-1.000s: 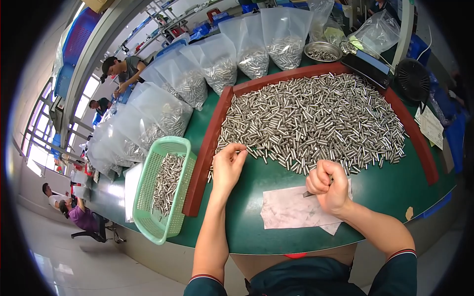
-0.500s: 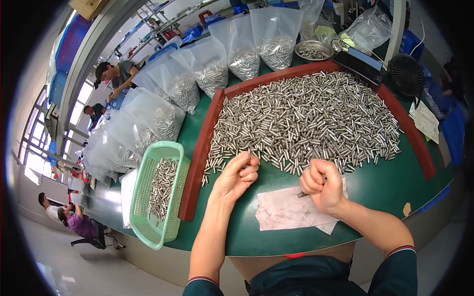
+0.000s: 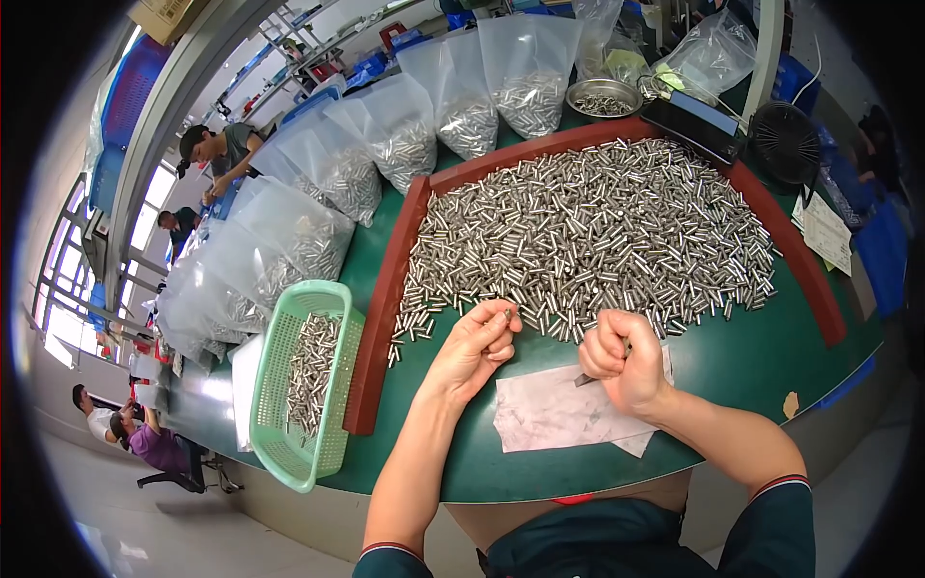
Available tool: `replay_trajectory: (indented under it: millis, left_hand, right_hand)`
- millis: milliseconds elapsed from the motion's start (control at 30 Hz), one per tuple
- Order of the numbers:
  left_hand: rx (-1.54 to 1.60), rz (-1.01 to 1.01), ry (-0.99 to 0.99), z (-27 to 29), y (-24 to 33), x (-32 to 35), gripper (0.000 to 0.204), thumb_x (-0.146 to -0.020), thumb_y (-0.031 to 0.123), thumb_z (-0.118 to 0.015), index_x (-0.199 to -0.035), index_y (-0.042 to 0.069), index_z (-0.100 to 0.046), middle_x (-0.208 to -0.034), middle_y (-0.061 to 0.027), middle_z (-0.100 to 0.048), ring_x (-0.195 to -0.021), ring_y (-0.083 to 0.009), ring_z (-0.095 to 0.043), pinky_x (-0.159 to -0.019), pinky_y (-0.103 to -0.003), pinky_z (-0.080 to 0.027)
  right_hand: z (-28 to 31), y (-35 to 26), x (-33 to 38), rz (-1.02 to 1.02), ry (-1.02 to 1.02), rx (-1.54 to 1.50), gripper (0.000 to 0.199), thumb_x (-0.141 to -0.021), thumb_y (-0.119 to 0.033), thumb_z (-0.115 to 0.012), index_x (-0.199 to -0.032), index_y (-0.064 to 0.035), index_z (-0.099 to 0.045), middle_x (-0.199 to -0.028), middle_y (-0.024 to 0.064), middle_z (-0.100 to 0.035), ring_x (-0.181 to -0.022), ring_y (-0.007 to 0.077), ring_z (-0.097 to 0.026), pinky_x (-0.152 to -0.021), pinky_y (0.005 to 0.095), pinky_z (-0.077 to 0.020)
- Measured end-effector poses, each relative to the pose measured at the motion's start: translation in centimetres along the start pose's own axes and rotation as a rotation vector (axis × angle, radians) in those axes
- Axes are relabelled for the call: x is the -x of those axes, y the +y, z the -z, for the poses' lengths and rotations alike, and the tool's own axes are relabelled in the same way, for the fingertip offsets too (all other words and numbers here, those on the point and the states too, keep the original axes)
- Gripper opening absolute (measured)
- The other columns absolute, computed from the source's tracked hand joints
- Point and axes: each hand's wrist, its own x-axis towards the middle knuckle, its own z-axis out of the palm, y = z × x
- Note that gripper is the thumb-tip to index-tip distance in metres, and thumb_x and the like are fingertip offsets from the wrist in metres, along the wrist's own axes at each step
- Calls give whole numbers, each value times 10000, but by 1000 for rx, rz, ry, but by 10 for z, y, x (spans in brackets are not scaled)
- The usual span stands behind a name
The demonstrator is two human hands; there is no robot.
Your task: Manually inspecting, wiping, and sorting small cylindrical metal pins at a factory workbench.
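A big heap of short shiny metal pins (image 3: 597,231) covers the far part of the green table (image 3: 462,462). At the heap's near edge, my left hand (image 3: 472,352) pinches a small metal pin (image 3: 508,315) between thumb and fingertips. To its right, my right hand (image 3: 626,361) is closed in a fist around a slim grey strip-like piece (image 3: 585,380). Only a short end of that piece shows below the fingers; its kind is hidden. Beneath the right hand lies a stained white cloth (image 3: 540,414).
A red-brown wooden frame (image 3: 385,318) borders the heap. On the left stands a green plastic basket (image 3: 337,433) holding pins. Several clear bags (image 3: 405,135) of pins line the far left. A metal bowl (image 3: 605,85) and a black fan (image 3: 785,143) stand at the back.
My left hand has shifted slightly right and turned, so the pin at its fingertips now shows. My right hand stays nearly in place. The whole view has moved a little.
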Motion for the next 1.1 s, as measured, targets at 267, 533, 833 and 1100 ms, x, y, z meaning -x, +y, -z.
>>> replay_trajectory:
  millis: [267, 533, 833, 1100]
  left_hand:
    - [-628, 49, -23, -38, -3, 16, 126, -862, 145, -491, -880, 19, -492, -611, 29, -432, -491, -32, -300, -440, -181, -248]
    - [-1666, -210, -96, -61, -29, 29, 173, -786, 118, -554, -851, 9, -436, -649, -155, -567, -603, -324, -555, -547, -390, -421]
    - [-1714, -181, -69, -61, -29, 30, 153, -784, 112, -554, -803, 8, -443, -620, -137, -560, -567, -319, -546, -520, -389, -411]
    - [-1710, -152, -40, -63, -29, 29, 150, -772, 104, -571, -764, 9, -456, -598, -131, -552, -526, -305, -536, -491, -368, -403]
  right_hand:
    - [0, -2, 1, -1, 20, -5, 332, -812, -166, -340, -494, -101, -271, -411, -7, -261, -380, 77, -182, -380, 235, -159]
    - [-3, -5, 1, 52, -8, 59, 348, -832, -198, -334, -501, -110, -275, -401, -14, -251, -384, 85, -179, -397, 246, -162]
    - [-5, 0, 3, 85, 7, 81, 335, -829, -182, -330, -507, -103, -279, -413, -8, -261, -392, 85, -184, -405, 248, -173]
    - [-4, 0, 3, 73, 17, 74, 338, -828, -189, -334, -504, -106, -282, -412, -9, -259, -393, 85, -187, -403, 248, -169]
